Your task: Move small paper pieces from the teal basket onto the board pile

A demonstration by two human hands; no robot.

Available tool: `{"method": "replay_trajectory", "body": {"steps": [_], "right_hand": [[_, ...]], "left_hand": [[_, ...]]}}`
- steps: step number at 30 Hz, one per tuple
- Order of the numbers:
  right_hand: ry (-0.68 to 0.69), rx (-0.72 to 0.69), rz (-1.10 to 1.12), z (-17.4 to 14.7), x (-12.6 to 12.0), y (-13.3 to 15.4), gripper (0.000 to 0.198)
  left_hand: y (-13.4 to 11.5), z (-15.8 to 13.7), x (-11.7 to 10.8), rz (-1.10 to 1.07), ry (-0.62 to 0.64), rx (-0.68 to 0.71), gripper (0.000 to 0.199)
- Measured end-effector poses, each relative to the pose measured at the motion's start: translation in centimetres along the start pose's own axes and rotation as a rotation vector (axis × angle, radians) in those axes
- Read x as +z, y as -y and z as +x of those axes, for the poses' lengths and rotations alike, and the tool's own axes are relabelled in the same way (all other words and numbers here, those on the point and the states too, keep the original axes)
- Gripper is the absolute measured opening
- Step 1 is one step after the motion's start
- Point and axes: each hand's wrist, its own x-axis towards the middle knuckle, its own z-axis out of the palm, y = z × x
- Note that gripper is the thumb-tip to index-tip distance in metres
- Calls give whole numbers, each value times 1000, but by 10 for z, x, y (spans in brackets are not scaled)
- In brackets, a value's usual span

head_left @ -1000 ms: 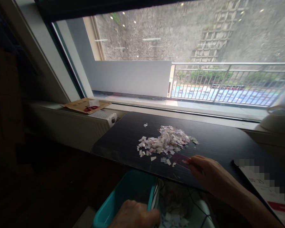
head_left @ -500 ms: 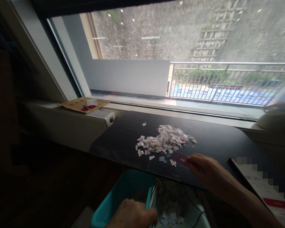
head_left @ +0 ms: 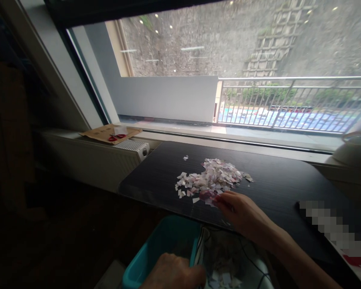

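Right hand at the near edge of the heap of small white and pink paper scraps.

Its fingertips pinch a small translucent pinkish card; the heap lies just beyond, spread left to right on the dark wood-grain tabletop. Below, the left hand grips the teal plastic bin's rim, under the table's near edge.
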Motion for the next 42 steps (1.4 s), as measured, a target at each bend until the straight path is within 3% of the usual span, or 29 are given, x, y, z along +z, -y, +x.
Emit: {"method": "replay_trajectory", "body": {"steps": [6,9,14,18,23,31,34,42], "right_hand": [[83,-13,-50,2,2,9,25],[125,35,-76,-17,-12,-3,23],[58,168,-207,-43,-32,-32,27],[29,106,-108,-34,-23,-24,29],[30,55,-52,-15,-6,-9,26],[-30,139,-109,-23,-9,-25,28],[8,96,-82,-26,-8,-22,28],[-26,73,-45,-25,-1,-16,27]], "left_hand": [[12,7,9,16,29,12,23],[18,9,17,8,16,45,25],[15,13,20,6,-10,59,25],[1,12,10,-18,14,56,30],[-2,9,7,17,-92,81,23],[-8,10,-2,97,-51,81,17],[-13,12,-7,110,-29,99,14],[-16,24,7,133,-106,192,19]]}}
